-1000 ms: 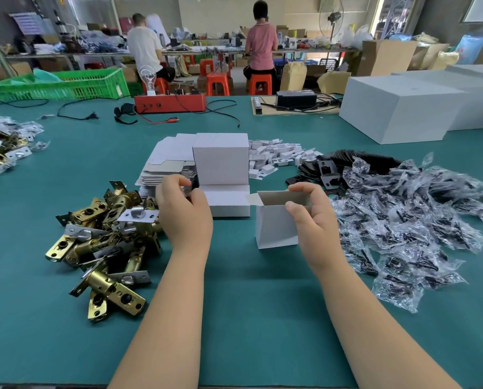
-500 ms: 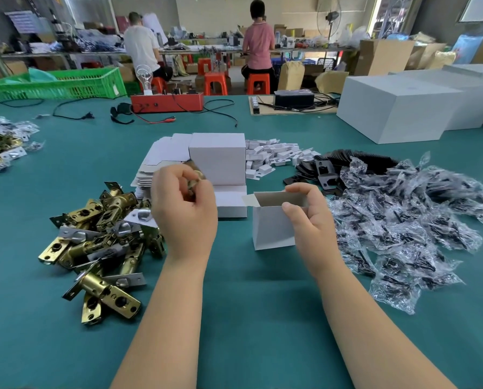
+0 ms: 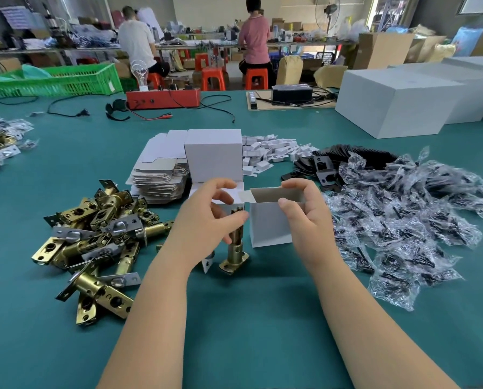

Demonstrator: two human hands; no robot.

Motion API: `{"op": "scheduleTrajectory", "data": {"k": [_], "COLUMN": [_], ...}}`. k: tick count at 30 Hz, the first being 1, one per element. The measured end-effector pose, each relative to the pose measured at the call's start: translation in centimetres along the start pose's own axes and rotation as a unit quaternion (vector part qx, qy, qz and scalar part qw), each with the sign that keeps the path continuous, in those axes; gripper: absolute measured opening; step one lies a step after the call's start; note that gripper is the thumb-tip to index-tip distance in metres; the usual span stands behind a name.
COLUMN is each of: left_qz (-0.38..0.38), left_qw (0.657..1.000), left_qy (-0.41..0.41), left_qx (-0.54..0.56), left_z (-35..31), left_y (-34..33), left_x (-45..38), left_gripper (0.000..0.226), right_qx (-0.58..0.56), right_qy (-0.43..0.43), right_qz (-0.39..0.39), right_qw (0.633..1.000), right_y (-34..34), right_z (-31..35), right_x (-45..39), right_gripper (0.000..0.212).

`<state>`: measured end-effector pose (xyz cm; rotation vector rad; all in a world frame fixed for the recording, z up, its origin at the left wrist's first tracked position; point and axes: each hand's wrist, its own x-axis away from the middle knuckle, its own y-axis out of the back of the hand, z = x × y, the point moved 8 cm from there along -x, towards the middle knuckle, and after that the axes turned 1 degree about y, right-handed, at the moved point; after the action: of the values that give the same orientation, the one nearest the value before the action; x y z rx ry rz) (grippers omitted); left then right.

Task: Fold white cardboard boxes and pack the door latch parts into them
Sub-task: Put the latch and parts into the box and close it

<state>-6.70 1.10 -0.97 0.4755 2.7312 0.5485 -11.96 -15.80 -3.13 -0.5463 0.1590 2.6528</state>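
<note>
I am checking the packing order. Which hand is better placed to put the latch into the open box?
Left. The left hand already grips a brass latch upright, right beside the open box. The right hand holds the box at its rim, so it is best left steadying it.

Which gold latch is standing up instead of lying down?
The brass latch in the left hand, beside the open white box; the pile lies flat.
</note>
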Motion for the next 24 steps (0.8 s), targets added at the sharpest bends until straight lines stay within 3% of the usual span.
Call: {"op": "scheduleTrajectory", "data": {"k": [4, 8, 10, 12, 15, 18, 21, 24], "left_qz": [-0.024, -0.010, -0.014, -0.022, 0.027, 0.077, 0.189, 0.214], "left_qw": [0.999, 0.997, 0.992, 0.965, 0.939, 0.908, 0.869, 0.849], "left_qy": [0.023, 0.073, 0.067, 0.072, 0.140, 0.142, 0.175, 0.178], "left_qx": [-0.022, -0.023, -0.109, -0.252, -0.314, -0.387, -0.422, -0.450], "left_z": [1.1, 2.5, 2.7, 2.8, 4.2, 4.8, 5.6, 5.8], "left_y": [1.2, 0.9, 0.4, -0.1, -0.7, 0.1, 1.3, 2.4], "left_x": [-0.3, -0.7, -1.3, -1.7, -1.7, -1.2, -0.3, 0.0], "left_gripper": [0.021, 0.029, 0.032, 0.041, 0.047, 0.054, 0.067, 0.065], "right_qx": [0.001, 0.001, 0.000, 0.002, 0.005, 0.004, 0.006, -0.001], "right_qy": [-0.006, -0.013, -0.014, -0.015, -0.015, -0.015, -0.013, -0.013], "right_qz": [0.002, -0.002, -0.002, -0.002, 0.000, 0.004, 0.004, 0.002], "right_qw": [1.000, 1.000, 1.000, 1.000, 1.000, 1.000, 1.000, 1.000], "right_y": [0.0, 0.0, 0.0, 0.0, 0.1, 0.0, 0.1, 0.0], "right_z": [-0.2, -0.3, -0.3, -0.3, -0.3, -0.3, -0.3, -0.2], "right_x": [0.0, 0.0, 0.0, 0.0, 0.0, 0.0, 0.0, -0.1], "right_gripper": [0.021, 0.021, 0.021, 0.021, 0.021, 0.021, 0.021, 0.021]}}
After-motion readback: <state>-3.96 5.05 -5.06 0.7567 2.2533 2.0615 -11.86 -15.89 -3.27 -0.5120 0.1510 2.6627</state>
